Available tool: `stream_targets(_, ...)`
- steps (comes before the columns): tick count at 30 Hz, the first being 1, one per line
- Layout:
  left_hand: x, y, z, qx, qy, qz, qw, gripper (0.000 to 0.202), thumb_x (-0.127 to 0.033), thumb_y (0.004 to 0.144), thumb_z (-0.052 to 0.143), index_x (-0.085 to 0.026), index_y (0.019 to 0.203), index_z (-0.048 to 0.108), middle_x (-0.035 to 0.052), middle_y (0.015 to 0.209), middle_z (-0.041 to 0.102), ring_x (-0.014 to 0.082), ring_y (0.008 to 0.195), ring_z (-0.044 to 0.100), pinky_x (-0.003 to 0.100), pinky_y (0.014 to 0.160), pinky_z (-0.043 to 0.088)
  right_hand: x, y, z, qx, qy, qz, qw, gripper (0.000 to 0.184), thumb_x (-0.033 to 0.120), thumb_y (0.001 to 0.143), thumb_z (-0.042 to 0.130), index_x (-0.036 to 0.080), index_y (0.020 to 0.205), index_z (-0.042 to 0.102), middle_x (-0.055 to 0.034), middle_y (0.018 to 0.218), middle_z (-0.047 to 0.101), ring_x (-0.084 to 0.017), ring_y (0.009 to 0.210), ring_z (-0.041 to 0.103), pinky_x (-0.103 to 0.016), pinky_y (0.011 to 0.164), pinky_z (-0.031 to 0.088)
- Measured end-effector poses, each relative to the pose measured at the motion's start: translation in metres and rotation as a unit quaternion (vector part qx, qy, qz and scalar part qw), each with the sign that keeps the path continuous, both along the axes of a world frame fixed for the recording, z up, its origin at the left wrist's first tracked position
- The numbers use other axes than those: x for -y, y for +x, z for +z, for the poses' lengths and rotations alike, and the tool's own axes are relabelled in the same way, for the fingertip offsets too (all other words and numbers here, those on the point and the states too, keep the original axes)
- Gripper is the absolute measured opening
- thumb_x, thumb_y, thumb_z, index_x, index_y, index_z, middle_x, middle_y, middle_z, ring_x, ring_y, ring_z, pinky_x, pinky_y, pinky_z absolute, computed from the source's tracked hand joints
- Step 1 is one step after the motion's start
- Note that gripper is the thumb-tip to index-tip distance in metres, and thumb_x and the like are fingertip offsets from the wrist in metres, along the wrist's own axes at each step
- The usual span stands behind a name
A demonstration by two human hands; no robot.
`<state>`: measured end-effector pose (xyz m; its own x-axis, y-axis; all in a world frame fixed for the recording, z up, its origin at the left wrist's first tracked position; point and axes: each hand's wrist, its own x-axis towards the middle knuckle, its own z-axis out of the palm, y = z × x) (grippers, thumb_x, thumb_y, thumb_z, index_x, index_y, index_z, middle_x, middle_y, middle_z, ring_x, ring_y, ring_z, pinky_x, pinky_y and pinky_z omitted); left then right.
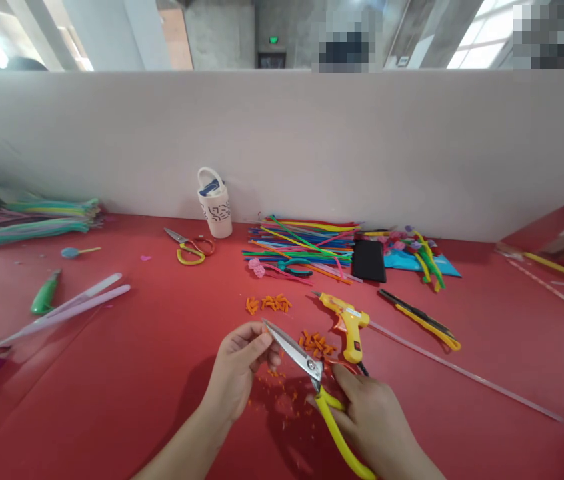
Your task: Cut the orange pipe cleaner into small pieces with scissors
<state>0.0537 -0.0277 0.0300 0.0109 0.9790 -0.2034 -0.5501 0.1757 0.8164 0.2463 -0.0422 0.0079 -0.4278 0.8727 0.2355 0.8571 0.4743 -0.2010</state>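
My right hand [376, 415] grips a pair of scissors [293, 348] with one yellow and one red handle. Its blades point up and left, to the fingertips of my left hand [237, 363]. The left thumb and forefinger are pinched together at the blade tips; whatever lies between them is too small or hidden to make out. Just beyond the blades lies a pile of short orange pieces [316, 344]. A second orange cluster [275, 303] lies farther back. Tiny orange scraps [287, 403] are scattered on the red table [162, 373] beneath my hands.
A yellow glue gun [345, 317] lies right of the orange pieces, a clear stick stretching from it. Behind are colourful pipe cleaners [302, 243], a black phone [369, 260] and a white cup [218, 212]. Other scissors [191, 253] lie left; a utility knife [419, 319] lies right.
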Motion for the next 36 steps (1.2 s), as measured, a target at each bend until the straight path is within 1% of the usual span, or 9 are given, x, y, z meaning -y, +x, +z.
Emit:
stream_targets(3, 0.001, 0.002, -0.001, 0.006, -0.016, -0.021, 1.0, 0.007, -0.018, 0.069, 0.061, -0.014, 0.064, 0.057, -0.0012, 0.055, 0.06, 0.007, 0.045, 0.054, 0.017, 0.046, 0.041, -0.002, -0.004, 0.009, -0.056, -0.08, -0.013, 0.995, 0.027, 0.043, 0.074, 0.048, 0.023, 0.06, 0.036, 0.0039, 0.046, 0.047, -0.012, 0.038, 0.042, -0.022, 0.039, 0.022)
stream_targets(7, 0.005, 0.006, -0.003, 0.007, -0.032, -0.121, 0.992, 0.007, -0.017, 0.068, 0.062, -0.012, 0.066, 0.057, 0.0012, 0.056, 0.061, 0.0092, 0.044, 0.055, 0.02, 0.047, 0.042, -0.003, -0.013, 0.022, -0.18, -0.187, -0.032, 0.965, 0.025, 0.039, 0.073, 0.048, 0.022, 0.06, 0.036, 0.0045, 0.05, 0.043, -0.01, 0.044, 0.037, -0.021, 0.043, 0.027)
stream_targets(13, 0.01, 0.013, -0.01, -0.029, -0.048, -0.262, 0.964, 0.012, -0.021, 0.067, 0.063, -0.01, 0.064, 0.059, 0.0037, 0.057, 0.061, 0.0098, 0.044, 0.056, 0.02, 0.044, 0.043, -0.002, -0.023, 0.03, -0.431, -0.34, -0.05, 0.835, 0.016, 0.034, 0.072, 0.046, 0.019, 0.075, 0.046, 0.0046, 0.054, 0.046, -0.009, 0.046, 0.039, -0.02, 0.043, 0.031)
stream_targets(15, 0.011, 0.014, -0.011, -0.037, -0.055, -0.285, 0.956, 0.013, -0.022, 0.066, 0.063, -0.009, 0.066, 0.06, 0.0037, 0.057, 0.061, 0.0097, 0.044, 0.055, 0.02, 0.044, 0.043, -0.001, -0.025, 0.032, -0.457, -0.365, -0.034, 0.811, 0.017, 0.035, 0.072, 0.047, 0.018, 0.074, 0.047, 0.0052, 0.052, 0.045, -0.008, 0.042, 0.036, -0.019, 0.041, 0.029)
stream_targets(19, 0.011, 0.014, -0.011, -0.055, -0.055, -0.295, 0.952, 0.015, -0.025, 0.066, 0.062, -0.01, 0.067, 0.061, 0.0038, 0.057, 0.061, 0.0101, 0.043, 0.055, 0.021, 0.044, 0.043, 0.0, -0.025, 0.032, -0.451, -0.363, -0.03, 0.815, 0.016, 0.033, 0.072, 0.048, 0.019, 0.064, 0.044, 0.0071, 0.046, 0.042, -0.005, 0.037, 0.029, -0.018, 0.037, 0.025)
stream_targets(26, 0.013, 0.019, -0.012, -0.142, -0.026, -0.234, 0.962, 0.008, -0.021, 0.062, 0.064, -0.014, 0.065, 0.06, 0.0002, 0.053, 0.058, 0.011, 0.046, 0.052, 0.022, 0.049, 0.042, -0.001, -0.027, 0.029, -0.43, -0.302, -0.066, 0.848, 0.013, 0.025, 0.069, 0.047, 0.019, 0.059, 0.041, 0.0067, 0.05, 0.037, -0.007, 0.044, 0.033, -0.018, 0.04, 0.028)
stream_targets(29, 0.012, 0.019, -0.01, -0.223, -0.008, -0.178, 0.958, 0.007, -0.019, 0.065, 0.057, -0.015, 0.059, 0.058, -0.0025, 0.048, 0.052, 0.0099, 0.043, 0.047, 0.021, 0.047, 0.038, -0.001, -0.029, 0.031, -0.422, -0.308, -0.07, 0.85, 0.014, 0.025, 0.067, 0.047, 0.02, 0.058, 0.039, 0.0071, 0.048, 0.034, -0.007, 0.043, 0.031, -0.018, 0.04, 0.028)
stream_targets(32, 0.01, 0.015, -0.006, -0.318, 0.003, -0.115, 0.941, 0.023, -0.021, 0.069, 0.051, -0.016, 0.047, 0.052, -0.0051, 0.04, 0.041, 0.0082, 0.039, 0.037, 0.02, 0.042, 0.029, -0.001, -0.029, 0.031, -0.411, -0.307, -0.088, 0.854, 0.014, 0.026, 0.068, 0.044, 0.021, 0.058, 0.036, 0.0082, 0.046, 0.029, -0.007, 0.041, 0.028, -0.018, 0.038, 0.026)
stream_targets(36, 0.009, 0.013, -0.003, -0.31, 0.017, -0.158, 0.937, 0.014, -0.023, 0.065, 0.056, -0.014, 0.054, 0.057, -0.0043, 0.047, 0.044, 0.0089, 0.045, 0.039, 0.02, 0.045, 0.029, -0.002, -0.027, 0.023, -0.378, -0.3, -0.084, 0.872, 0.013, 0.025, 0.068, 0.043, 0.02, 0.058, 0.036, 0.0076, 0.049, 0.031, -0.007, 0.043, 0.03, -0.018, 0.04, 0.027)
